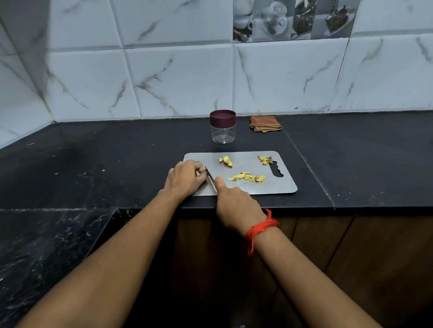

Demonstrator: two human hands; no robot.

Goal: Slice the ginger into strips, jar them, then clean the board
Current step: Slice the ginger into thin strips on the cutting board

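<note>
A steel cutting board (251,187) lies near the front edge of the black counter. On it are a pile of thin ginger strips (248,177), a few ginger slices (225,161) and some peel scraps (264,159) by the handle slot. My right hand (234,205) grips a knife (210,180), blade pointing away over the board's left part. My left hand (185,177) rests curled at the board's left end, fingertips against the blade; whatever it pins is hidden. A clear jar with a maroon lid (223,126) stands closed behind the board.
A folded brown checked cloth (265,123) lies by the tiled wall, right of the jar. The black counter (86,164) stretches left and right. A lower dark granite surface (35,251) sits at the front left.
</note>
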